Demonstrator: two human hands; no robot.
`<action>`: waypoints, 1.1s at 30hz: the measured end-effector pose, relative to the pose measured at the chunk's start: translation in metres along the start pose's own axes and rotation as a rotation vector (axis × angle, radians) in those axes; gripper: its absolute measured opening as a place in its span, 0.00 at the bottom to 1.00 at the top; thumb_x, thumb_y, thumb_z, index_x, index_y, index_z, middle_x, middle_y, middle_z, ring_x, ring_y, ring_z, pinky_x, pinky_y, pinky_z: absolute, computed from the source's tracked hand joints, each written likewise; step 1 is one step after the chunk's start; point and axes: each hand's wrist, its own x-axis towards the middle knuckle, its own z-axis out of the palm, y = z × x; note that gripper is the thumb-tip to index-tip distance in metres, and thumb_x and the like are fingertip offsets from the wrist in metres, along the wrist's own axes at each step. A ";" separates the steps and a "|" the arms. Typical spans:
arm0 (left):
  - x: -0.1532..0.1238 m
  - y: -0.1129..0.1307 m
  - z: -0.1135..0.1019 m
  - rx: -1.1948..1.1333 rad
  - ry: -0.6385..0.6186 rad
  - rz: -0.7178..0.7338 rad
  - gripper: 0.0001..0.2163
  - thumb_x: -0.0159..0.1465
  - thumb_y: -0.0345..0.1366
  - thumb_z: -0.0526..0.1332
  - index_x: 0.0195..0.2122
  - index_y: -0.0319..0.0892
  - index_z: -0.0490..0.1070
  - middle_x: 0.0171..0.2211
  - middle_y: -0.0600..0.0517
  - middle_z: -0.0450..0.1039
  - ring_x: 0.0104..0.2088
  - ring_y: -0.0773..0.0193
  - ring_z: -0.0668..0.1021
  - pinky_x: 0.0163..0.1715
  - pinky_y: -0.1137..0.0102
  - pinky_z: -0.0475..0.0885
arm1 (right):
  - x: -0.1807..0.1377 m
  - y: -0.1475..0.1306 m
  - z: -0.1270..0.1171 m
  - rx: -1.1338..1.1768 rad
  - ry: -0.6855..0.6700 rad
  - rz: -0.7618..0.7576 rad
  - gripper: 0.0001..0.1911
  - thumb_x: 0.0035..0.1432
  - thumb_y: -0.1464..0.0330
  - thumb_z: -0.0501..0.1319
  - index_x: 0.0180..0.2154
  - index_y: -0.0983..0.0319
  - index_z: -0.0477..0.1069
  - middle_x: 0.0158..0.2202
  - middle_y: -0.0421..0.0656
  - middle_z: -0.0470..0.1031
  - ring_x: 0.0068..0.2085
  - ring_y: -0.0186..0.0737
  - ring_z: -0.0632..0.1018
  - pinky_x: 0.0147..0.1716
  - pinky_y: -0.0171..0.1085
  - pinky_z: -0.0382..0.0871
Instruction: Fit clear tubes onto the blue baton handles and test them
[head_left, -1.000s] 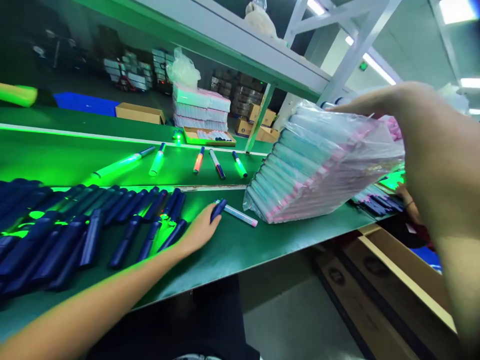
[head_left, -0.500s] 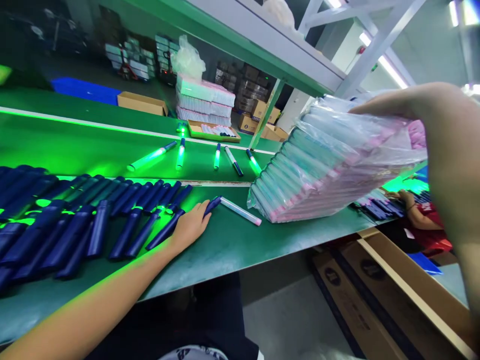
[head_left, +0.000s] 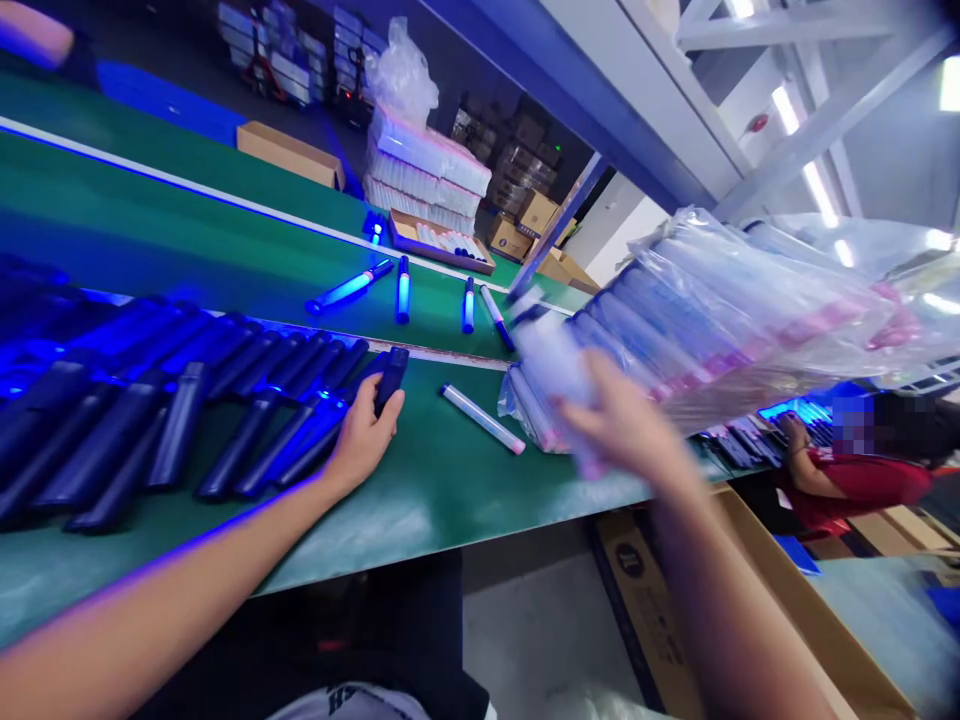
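1. Held in the left hand (head_left: 367,440), with fingers curled closely round: a dark blue handle (head_left: 393,375). Was located above the table (head_left: 420,520), between its front edge and the pale strip (head_left: 442,355) along its middle.
2. Looked opaque and smooth, with a blunt upper end; was covered below by the fingers. Pointed with that end toward the back edge, long axis steep and leaning slightly right.
3. Held in the right hand (head_left: 619,420), with fingers narrowed on the piece: a pale tube (head_left: 551,350). Was located over the right part of the table, in front of the plastic bag (head_left: 750,310).
4. Looked whitish and badly blurred, dark at the upper end and pinkish at the lower. Slanted along its long axis, dark end toward the back edge, pink end toward the front. Could not tell whether single or several.
5. Lay flat between the two hands: a loose tube (head_left: 482,418), translucent white, set diagonally, dark end toward the back left corner, pink end toward the front edge.
6. Packed inside the bag, side by side: similar tubes, pink ends toward the front edge.
7. Lay at the table's left end, roughly parallel: many dark handles (head_left: 176,420), long axes running back to front.
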 end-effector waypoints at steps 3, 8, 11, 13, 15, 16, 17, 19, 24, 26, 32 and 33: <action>-0.004 0.003 0.002 -0.239 -0.058 -0.083 0.18 0.68 0.51 0.59 0.51 0.44 0.66 0.31 0.57 0.69 0.23 0.69 0.70 0.21 0.75 0.64 | -0.010 0.002 0.060 -0.146 -0.160 -0.033 0.23 0.60 0.61 0.65 0.54 0.63 0.70 0.40 0.48 0.79 0.39 0.49 0.80 0.39 0.44 0.73; -0.008 0.015 0.007 -0.427 -0.162 -0.188 0.15 0.68 0.51 0.57 0.44 0.44 0.65 0.32 0.56 0.69 0.22 0.70 0.72 0.22 0.73 0.69 | -0.006 0.024 0.106 -0.190 0.024 -0.139 0.26 0.62 0.65 0.61 0.61 0.64 0.66 0.63 0.61 0.65 0.61 0.61 0.69 0.57 0.55 0.67; -0.013 0.022 0.010 -0.525 -0.321 -0.328 0.15 0.67 0.49 0.59 0.46 0.44 0.64 0.32 0.55 0.71 0.22 0.69 0.72 0.21 0.73 0.69 | 0.009 0.021 0.097 0.269 0.193 -0.119 0.24 0.62 0.61 0.61 0.58 0.62 0.67 0.58 0.56 0.70 0.55 0.53 0.74 0.52 0.51 0.72; -0.017 0.024 0.011 -0.550 -0.485 -0.380 0.16 0.67 0.49 0.61 0.47 0.43 0.65 0.31 0.55 0.71 0.21 0.71 0.70 0.18 0.76 0.64 | 0.020 0.005 0.092 0.840 0.237 0.045 0.23 0.61 0.56 0.62 0.54 0.59 0.67 0.41 0.44 0.75 0.35 0.39 0.77 0.33 0.39 0.74; -0.022 0.024 0.013 -0.507 -0.591 -0.351 0.19 0.66 0.50 0.62 0.50 0.42 0.66 0.30 0.57 0.69 0.19 0.73 0.67 0.17 0.77 0.60 | 0.030 -0.017 0.091 1.449 0.210 0.207 0.21 0.59 0.51 0.63 0.48 0.57 0.66 0.27 0.32 0.66 0.21 0.28 0.65 0.20 0.29 0.63; -0.024 0.023 0.014 -0.475 -0.620 -0.326 0.20 0.66 0.51 0.62 0.51 0.42 0.66 0.29 0.58 0.68 0.19 0.74 0.66 0.17 0.77 0.59 | 0.035 -0.027 0.092 1.704 0.184 0.260 0.20 0.59 0.50 0.63 0.44 0.57 0.65 0.25 0.29 0.61 0.19 0.25 0.61 0.18 0.26 0.59; -0.026 0.023 0.014 -0.447 -0.644 -0.311 0.21 0.66 0.52 0.62 0.52 0.42 0.66 0.28 0.58 0.67 0.19 0.74 0.66 0.17 0.77 0.59 | 0.039 -0.036 0.092 1.907 0.163 0.293 0.19 0.59 0.50 0.63 0.40 0.57 0.64 0.24 0.28 0.58 0.18 0.23 0.59 0.18 0.24 0.57; -0.027 0.022 0.013 -0.418 -0.692 -0.302 0.22 0.67 0.53 0.61 0.52 0.41 0.66 0.27 0.58 0.67 0.20 0.73 0.67 0.19 0.76 0.60 | 0.046 -0.049 0.092 2.150 0.161 0.327 0.18 0.61 0.51 0.62 0.36 0.58 0.62 0.23 0.28 0.56 0.18 0.21 0.59 0.18 0.22 0.57; -0.027 0.021 0.009 -0.424 -0.740 -0.253 0.17 0.70 0.50 0.58 0.47 0.41 0.67 0.34 0.53 0.71 0.26 0.70 0.72 0.26 0.73 0.66 | 0.049 -0.055 0.087 2.245 0.275 0.289 0.16 0.63 0.53 0.61 0.36 0.57 0.62 0.24 0.28 0.58 0.18 0.21 0.60 0.18 0.22 0.58; -0.027 0.019 0.010 -0.388 -0.750 -0.223 0.16 0.71 0.49 0.57 0.46 0.41 0.68 0.35 0.53 0.71 0.26 0.70 0.71 0.26 0.73 0.66 | 0.049 -0.055 0.086 2.263 0.312 0.266 0.16 0.63 0.53 0.62 0.36 0.57 0.62 0.24 0.28 0.59 0.18 0.21 0.60 0.18 0.22 0.58; -0.032 0.011 0.015 -0.281 -0.708 -0.145 0.17 0.72 0.49 0.55 0.51 0.41 0.66 0.32 0.55 0.68 0.23 0.71 0.67 0.23 0.73 0.62 | 0.052 -0.064 0.094 2.292 0.106 0.067 0.20 0.60 0.49 0.63 0.36 0.58 0.64 0.23 0.28 0.55 0.16 0.21 0.54 0.15 0.22 0.54; -0.032 0.011 0.015 -0.281 -0.708 -0.144 0.17 0.72 0.49 0.55 0.52 0.41 0.66 0.32 0.55 0.68 0.23 0.71 0.67 0.23 0.73 0.62 | 0.053 -0.064 0.096 2.290 0.080 0.024 0.21 0.59 0.48 0.63 0.35 0.57 0.64 0.22 0.27 0.54 0.16 0.21 0.52 0.14 0.22 0.53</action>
